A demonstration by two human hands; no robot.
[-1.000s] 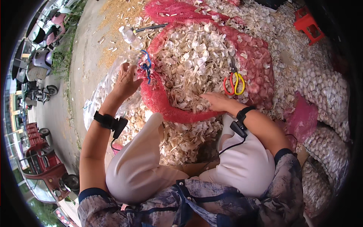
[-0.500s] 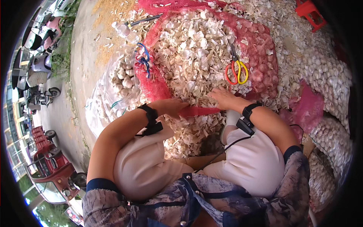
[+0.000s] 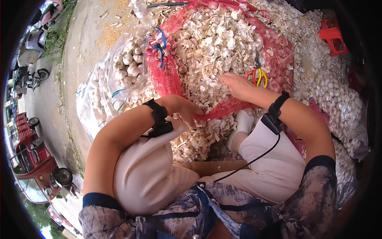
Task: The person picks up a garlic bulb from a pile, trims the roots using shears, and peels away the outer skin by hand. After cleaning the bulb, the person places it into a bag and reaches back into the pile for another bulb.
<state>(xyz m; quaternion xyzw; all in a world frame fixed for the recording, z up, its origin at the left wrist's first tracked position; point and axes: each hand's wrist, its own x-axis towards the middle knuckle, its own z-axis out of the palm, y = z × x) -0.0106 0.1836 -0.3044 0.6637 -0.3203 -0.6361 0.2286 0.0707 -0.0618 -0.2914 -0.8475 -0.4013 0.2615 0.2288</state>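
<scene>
In front of me lies a red mesh bag, its mouth spread wide around a heap of dry garlic skins. My left hand is closed on the bag's near edge, with the fingers bent downward. My right hand reaches over the skins, fingers stretched to the left and fingertips touching the heap; nothing shows in it. Scissors with one red and one yellow handle lie just beyond my right hand, on the bag's right side. Whole garlic bulbs show through the mesh there.
A clear plastic bag of peeled-looking white garlic bulbs stands at left, with a plastic bottle behind it. Full garlic sacks and a red stool are at right. A red three-wheeled vehicle is parked far left.
My right hand has lifted away from the near edge and moved farther over the skins, close to the scissors. My left hand stays at the mesh edge. The whole view has shifted.
</scene>
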